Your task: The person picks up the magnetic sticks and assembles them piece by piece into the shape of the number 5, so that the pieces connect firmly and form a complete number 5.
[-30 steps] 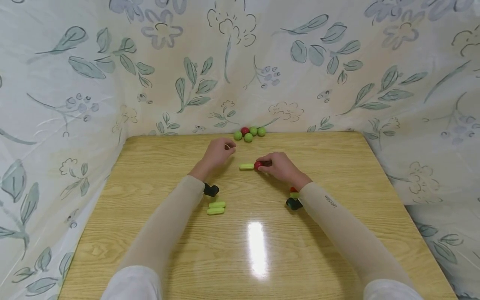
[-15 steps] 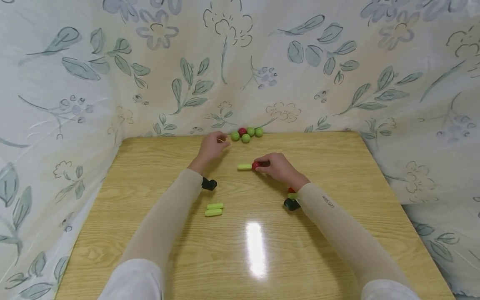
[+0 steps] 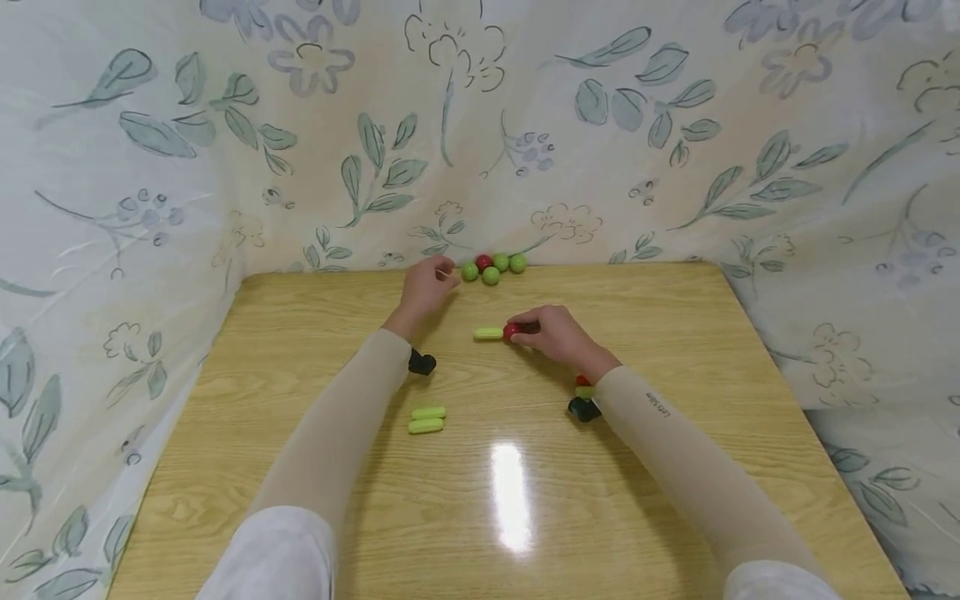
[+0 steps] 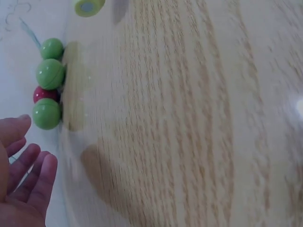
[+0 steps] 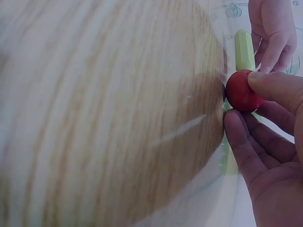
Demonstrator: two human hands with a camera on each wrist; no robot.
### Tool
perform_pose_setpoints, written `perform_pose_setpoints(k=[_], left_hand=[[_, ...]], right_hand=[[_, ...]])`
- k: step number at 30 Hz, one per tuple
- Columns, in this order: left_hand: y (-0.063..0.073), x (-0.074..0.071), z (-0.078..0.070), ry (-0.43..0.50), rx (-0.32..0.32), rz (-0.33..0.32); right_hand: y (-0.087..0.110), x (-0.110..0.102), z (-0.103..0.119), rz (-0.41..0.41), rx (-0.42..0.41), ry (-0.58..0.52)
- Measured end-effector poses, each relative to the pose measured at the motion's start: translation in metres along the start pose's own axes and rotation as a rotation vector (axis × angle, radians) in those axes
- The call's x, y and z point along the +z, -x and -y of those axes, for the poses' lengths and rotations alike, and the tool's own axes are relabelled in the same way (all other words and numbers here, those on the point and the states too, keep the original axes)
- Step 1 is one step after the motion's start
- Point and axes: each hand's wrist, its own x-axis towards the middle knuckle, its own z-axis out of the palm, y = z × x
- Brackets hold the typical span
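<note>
My right hand pinches a red ball between thumb and fingers, low over the wooden table. From that ball a light-green ribbed rod points left, in line with it; its free end shows a grey disc in the left wrist view. At the table's back edge my left hand hangs with fingers apart and nothing between them. Its fingertips are right beside the leftmost green ball of a small cluster. Another red ball sits among the several green balls there.
Two light-green rods lie side by side at left centre. A black bent piece is partly behind my left forearm. By my right forearm lie a dark piece and red and green pieces. Floral cloth rises behind the table.
My left hand has moved back toward the cluster of balls and reached the leftmost green one. My right hand keeps holding the red ball with its rod in place.
</note>
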Motion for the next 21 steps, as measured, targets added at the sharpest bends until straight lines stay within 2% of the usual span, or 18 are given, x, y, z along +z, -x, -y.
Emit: perform_pose_setpoints(k=[4,12,15,21], left_hand=[[-0.004,0.002,-0.001,-0.018,0.005,0.023],[-0.016,0.007,-0.001,-0.162,0.093,0.073],[-0.017,0.008,-0.003,-0.174,0.088,0.097],[-0.019,0.010,-0.004,-0.153,0.091,0.102]], right_hand=[[0.000,0.000,-0.001,-0.006,-0.004,0.004],[0.000,-0.001,-0.004,0.003,0.008,0.000],[-0.001,-0.001,-0.005,0.003,0.000,0.005],[-0.002,0.000,-0.003,0.006,-0.007,0.005]])
